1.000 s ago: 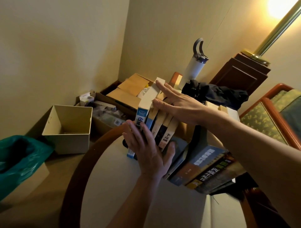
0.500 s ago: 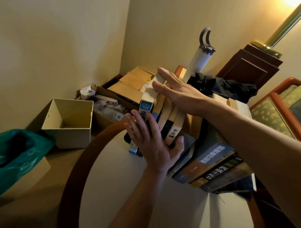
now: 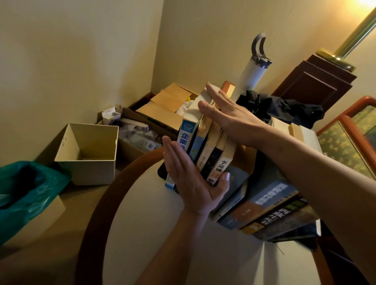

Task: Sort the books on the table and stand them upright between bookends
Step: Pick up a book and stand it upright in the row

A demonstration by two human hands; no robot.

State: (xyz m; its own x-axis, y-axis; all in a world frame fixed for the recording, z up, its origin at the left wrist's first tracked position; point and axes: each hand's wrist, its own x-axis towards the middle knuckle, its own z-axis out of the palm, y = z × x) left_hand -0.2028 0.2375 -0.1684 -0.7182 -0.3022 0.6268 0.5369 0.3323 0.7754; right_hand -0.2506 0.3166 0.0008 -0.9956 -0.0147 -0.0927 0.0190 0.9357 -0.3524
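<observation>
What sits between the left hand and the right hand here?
The head view shows the row of books pressed between the left hand and the right hand.

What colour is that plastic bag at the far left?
The plastic bag is teal green; head view shows it.

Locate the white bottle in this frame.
In the head view, the white bottle is upper right of centre, behind the upright books and beside the black cloth.

light: dim, warm yellow | source: lamp (image 3: 364, 2) glaring at upper right | shadows: deep below the table (image 3: 142, 223) | edges: wide-angle bend, soft focus
</observation>
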